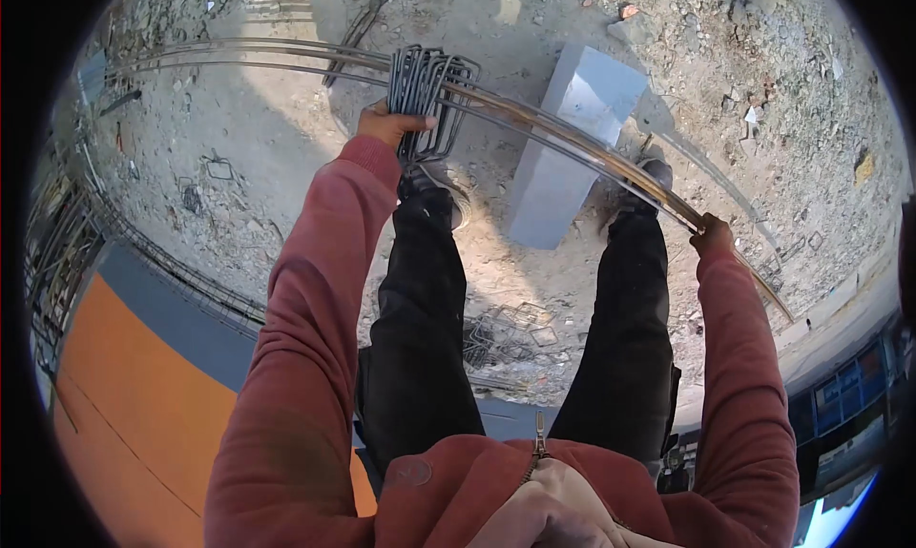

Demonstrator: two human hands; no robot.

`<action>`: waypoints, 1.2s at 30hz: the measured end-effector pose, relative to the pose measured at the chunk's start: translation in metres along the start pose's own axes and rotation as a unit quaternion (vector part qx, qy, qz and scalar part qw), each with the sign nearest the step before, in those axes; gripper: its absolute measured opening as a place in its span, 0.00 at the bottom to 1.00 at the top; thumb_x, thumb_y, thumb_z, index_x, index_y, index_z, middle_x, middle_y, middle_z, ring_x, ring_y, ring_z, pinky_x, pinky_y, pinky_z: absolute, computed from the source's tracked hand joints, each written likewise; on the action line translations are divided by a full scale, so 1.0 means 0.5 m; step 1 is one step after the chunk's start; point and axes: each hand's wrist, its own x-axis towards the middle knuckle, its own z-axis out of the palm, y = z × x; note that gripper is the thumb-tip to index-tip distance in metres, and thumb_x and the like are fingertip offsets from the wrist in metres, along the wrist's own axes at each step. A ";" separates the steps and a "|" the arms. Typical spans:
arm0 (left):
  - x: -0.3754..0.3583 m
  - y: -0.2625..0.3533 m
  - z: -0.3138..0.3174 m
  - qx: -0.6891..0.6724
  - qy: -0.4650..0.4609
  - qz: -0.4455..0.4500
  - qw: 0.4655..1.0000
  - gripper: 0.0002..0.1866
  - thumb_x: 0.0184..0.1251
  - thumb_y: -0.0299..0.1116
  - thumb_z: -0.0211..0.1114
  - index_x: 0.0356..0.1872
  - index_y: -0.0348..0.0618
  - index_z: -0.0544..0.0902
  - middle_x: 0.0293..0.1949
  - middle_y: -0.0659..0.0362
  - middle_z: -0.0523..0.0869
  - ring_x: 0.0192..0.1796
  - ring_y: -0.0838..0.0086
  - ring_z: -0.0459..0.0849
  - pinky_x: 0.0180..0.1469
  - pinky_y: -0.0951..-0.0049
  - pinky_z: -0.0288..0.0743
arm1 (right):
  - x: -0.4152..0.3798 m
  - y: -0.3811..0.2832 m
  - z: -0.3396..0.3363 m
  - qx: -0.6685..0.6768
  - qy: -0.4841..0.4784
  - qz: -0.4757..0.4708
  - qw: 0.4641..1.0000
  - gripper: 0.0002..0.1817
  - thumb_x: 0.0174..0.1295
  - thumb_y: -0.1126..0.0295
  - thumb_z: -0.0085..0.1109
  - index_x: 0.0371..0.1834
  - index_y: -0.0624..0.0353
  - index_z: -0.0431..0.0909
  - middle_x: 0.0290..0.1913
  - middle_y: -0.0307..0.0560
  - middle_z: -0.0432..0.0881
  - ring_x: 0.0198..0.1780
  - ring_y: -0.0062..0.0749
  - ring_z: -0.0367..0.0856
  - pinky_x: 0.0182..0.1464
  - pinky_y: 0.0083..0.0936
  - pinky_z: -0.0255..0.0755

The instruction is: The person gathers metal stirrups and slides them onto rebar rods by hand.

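A bundle of bent steel stirrups (pixel 420 95) hangs around several long rebar rods (pixel 563 133), which cross in front of my legs. My left hand (pixel 389 125) grips the bundle's near left side, thumb laid across the stirrups. Over on the right, my right hand (pixel 713 235) is closed around the rods near their right end. The rods run out to the far left beyond the stirrups. Part of my right hand's fingers is hidden behind the rods.
A grey block (pixel 549 190) stands between my feet, under the rods. A long dark metal tool (pixel 355 33) lies at the top. Loose stirrups (pixel 520 329) lie on the rubble-strewn ground. Stacked steel (pixel 62 233) and an orange surface (pixel 134 386) are at left.
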 end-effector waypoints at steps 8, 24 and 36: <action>0.145 0.040 -0.288 -0.078 0.002 0.089 0.993 0.18 0.35 0.18 0.71 0.33 0.32 0.78 0.29 0.55 0.83 0.29 0.72 0.82 0.35 0.76 0.76 | -0.172 -0.153 -0.035 -0.096 -0.035 0.162 0.981 0.52 0.34 0.61 0.72 0.64 0.57 0.51 0.65 0.48 0.56 0.66 0.39 0.55 0.65 0.44 0.44; 0.182 0.117 -0.463 0.124 0.018 0.013 0.992 0.24 0.30 0.24 0.74 0.35 0.29 0.79 0.32 0.48 0.83 0.34 0.66 0.81 0.41 0.72 0.72 | -0.569 -0.505 0.103 0.291 -0.073 0.057 0.952 0.22 0.48 0.67 0.61 0.48 0.57 0.71 0.33 0.47 0.81 0.37 0.37 0.80 0.40 0.29 0.73; 0.376 0.268 -0.924 0.116 0.116 0.050 0.985 0.19 0.30 0.26 0.74 0.31 0.34 0.81 0.27 0.53 0.84 0.29 0.69 0.81 0.35 0.73 0.72 | -0.600 -0.983 -0.143 0.186 -0.176 0.024 0.966 0.20 0.50 0.65 0.54 0.47 0.58 0.70 0.39 0.54 0.78 0.43 0.43 0.78 0.41 0.34 0.71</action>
